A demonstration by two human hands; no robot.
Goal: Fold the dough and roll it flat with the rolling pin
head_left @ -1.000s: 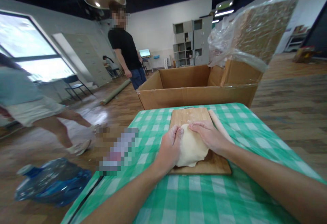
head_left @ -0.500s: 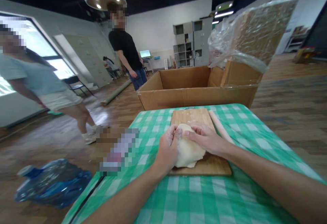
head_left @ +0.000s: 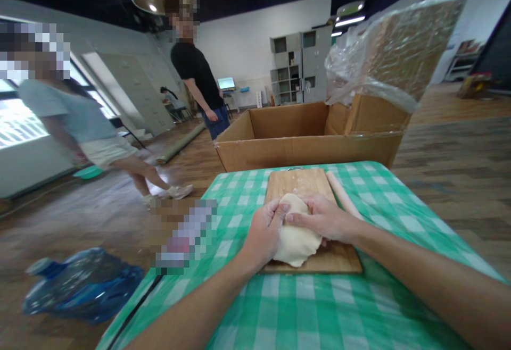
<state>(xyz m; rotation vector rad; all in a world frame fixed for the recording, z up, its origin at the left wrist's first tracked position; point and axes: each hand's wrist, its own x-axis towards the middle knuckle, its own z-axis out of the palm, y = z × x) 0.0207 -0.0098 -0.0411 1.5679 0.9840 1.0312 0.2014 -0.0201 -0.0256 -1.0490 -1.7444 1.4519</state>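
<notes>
Dough (head_left: 297,246) pinched under thumbs of left hand (head_left: 264,230) and right hand (head_left: 328,218), grip narrow, over wooden board (head_left: 344,258)

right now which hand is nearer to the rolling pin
Right. The right hand holds the dough just left of the rolling pin; the left hand grips the dough's left side, farther from the pin.

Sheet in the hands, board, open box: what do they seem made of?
Sheet: likely dough, soft and matte, by its pale, ragged edge.
Board: probably wood or bamboo, smooth, by its tan color.
Open box: cardboard, dull, by its brown, thin walls.
</notes>
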